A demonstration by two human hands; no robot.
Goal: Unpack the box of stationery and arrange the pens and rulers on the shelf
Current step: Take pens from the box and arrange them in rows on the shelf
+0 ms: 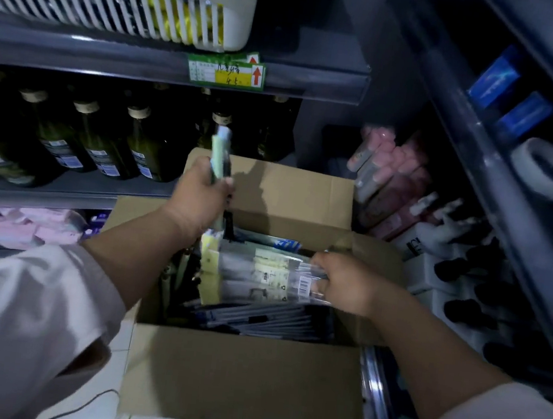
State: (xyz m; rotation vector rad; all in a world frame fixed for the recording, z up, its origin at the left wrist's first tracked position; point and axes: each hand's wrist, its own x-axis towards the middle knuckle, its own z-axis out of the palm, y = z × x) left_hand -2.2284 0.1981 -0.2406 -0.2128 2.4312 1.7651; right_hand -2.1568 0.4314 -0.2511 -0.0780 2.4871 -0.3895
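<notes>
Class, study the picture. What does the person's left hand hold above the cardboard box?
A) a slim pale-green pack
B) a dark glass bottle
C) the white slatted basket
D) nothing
A: the left hand curls its fingers round a slim pale-green pack, held upright over the cardboard box, while the right hand grips clear packets inside it.

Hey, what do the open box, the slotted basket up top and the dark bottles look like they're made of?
Box: matte brown cardboard, going by its folded flaps. Basket: pale moulded plastic with slotted walls. Bottles: probably dark green glass, glossy with paper labels; the dim light leaves it open.
</notes>
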